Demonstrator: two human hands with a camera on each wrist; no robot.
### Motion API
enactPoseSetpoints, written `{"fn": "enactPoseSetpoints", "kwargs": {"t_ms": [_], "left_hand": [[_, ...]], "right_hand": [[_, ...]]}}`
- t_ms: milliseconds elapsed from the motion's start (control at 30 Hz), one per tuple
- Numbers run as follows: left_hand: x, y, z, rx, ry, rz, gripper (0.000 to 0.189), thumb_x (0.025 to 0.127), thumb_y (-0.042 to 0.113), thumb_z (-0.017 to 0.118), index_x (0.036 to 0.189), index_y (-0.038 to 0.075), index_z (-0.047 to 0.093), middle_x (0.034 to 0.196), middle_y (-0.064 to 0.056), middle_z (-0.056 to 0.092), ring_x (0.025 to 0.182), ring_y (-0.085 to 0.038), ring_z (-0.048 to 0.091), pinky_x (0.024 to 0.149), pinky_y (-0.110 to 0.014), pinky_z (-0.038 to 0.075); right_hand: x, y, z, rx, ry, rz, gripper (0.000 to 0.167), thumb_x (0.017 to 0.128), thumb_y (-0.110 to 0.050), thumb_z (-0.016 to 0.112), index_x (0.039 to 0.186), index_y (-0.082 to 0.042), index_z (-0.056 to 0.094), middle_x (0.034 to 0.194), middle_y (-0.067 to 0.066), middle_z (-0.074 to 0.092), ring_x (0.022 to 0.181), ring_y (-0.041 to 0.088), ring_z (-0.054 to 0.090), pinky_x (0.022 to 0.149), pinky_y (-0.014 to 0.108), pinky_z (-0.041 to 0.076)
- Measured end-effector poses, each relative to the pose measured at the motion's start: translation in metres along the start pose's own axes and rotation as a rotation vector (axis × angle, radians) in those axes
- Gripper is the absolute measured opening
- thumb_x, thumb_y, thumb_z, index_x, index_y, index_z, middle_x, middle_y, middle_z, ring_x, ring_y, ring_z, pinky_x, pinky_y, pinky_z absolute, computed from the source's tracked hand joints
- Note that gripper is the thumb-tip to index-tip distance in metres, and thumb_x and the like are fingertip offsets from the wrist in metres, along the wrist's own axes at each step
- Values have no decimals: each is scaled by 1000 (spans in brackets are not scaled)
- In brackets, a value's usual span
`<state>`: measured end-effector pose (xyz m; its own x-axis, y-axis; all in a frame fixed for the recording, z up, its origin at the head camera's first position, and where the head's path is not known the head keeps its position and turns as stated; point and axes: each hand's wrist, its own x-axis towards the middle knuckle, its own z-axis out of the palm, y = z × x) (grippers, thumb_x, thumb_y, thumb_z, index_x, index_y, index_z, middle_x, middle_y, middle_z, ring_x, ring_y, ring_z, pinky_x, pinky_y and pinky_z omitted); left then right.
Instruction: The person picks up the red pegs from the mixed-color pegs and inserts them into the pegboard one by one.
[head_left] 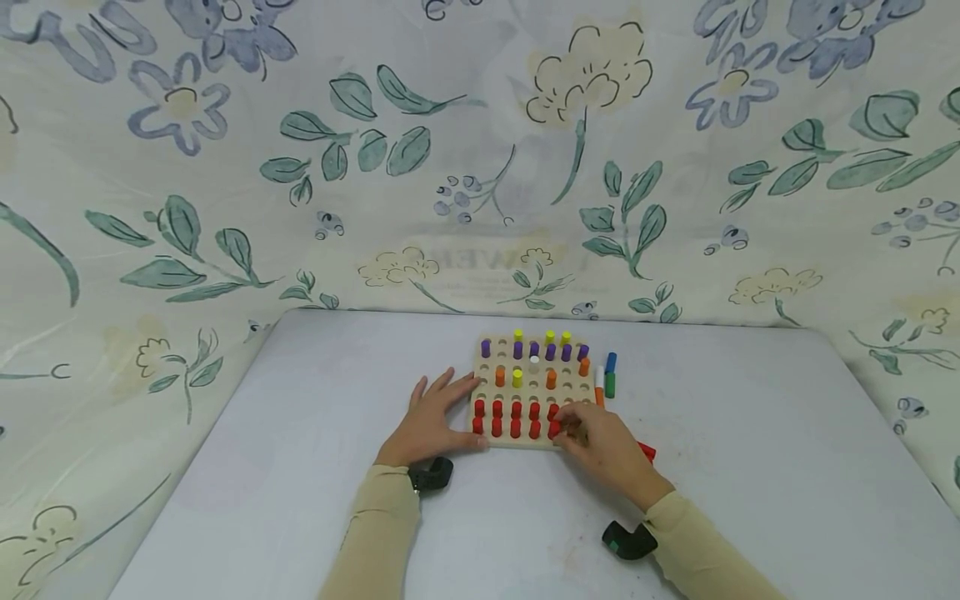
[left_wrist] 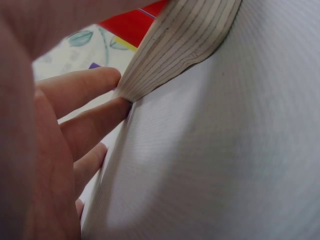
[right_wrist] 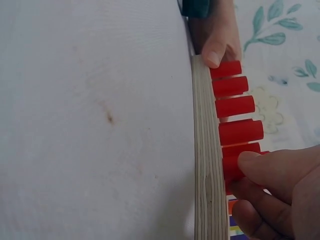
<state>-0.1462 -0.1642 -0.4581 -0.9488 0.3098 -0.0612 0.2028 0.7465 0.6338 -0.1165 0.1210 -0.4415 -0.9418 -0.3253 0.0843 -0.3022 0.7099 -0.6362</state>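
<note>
A wooden pegboard lies on the white table, with holes in rows. My left hand touches its left side with spread, fairly straight fingers. The left thumb rests at the near left corner, as the right wrist view also shows. My right hand pinches a red peg between thumb and fingers at the right end of the front row. That peg stands at the board; whether it is fully in its hole is hidden. Two near rows hold several red pegs. Farther back stand purple pegs, orange pegs and yellow pegs.
Loose pegs lie to the right of the board: a blue peg, a green peg, a white one and an orange one. Red pieces show beside my right hand, partly covered by it. A floral cloth hangs behind the table.
</note>
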Motion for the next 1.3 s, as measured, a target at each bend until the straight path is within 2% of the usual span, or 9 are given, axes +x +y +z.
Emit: {"fn": "enactPoseSetpoints", "kwargs": {"t_ms": [333, 567, 900, 1067, 1300], "left_hand": [[0, 0, -1, 0, -1, 13, 97, 72, 55, 81, 154, 19, 44, 159, -3, 40, 154, -28, 13, 122, -54, -7], [0, 0, -1, 4, -7, 13, 96, 73, 56, 80, 154, 19, 44, 159, -4, 40, 154, -28, 13, 122, -54, -7], [2, -2, 0, 2, -12, 17, 96, 73, 56, 81, 154, 19, 44, 159, -4, 40, 154, -29, 13, 122, -54, -6], [2, -2, 0, 7, -10, 23, 97, 73, 57, 80, 154, 19, 43, 159, -4, 40, 154, -29, 13, 122, -55, -6], [2, -1, 0, 15, -4, 22, 96, 73, 56, 79, 154, 19, 43, 159, -3, 40, 154, -29, 13, 122, -55, -6]], "right_hand": [[-3, 4, -10, -5, 16, 37, 27, 87, -17, 80, 110, -12, 67, 98, -5, 66, 91, 12, 62, 84, 34, 57], [-3, 10, -22, -27, 40, 10, 22, 92, -16, 74, 112, -11, 67, 102, -2, 68, 95, 16, 62, 88, 42, 54], [-6, 16, -35, -27, 85, 52, 26, 93, -16, 74, 117, -10, 66, 104, 2, 68, 96, 20, 60, 87, 42, 53], [-8, 23, -41, -42, 122, 34, 32, 92, -15, 75, 121, -7, 65, 105, 4, 69, 95, 21, 60, 82, 41, 52], [-11, 34, -49, -44, 155, 19, 29, 93, -14, 73, 119, -6, 64, 106, 6, 69, 95, 23, 61, 83, 42, 52]]}}
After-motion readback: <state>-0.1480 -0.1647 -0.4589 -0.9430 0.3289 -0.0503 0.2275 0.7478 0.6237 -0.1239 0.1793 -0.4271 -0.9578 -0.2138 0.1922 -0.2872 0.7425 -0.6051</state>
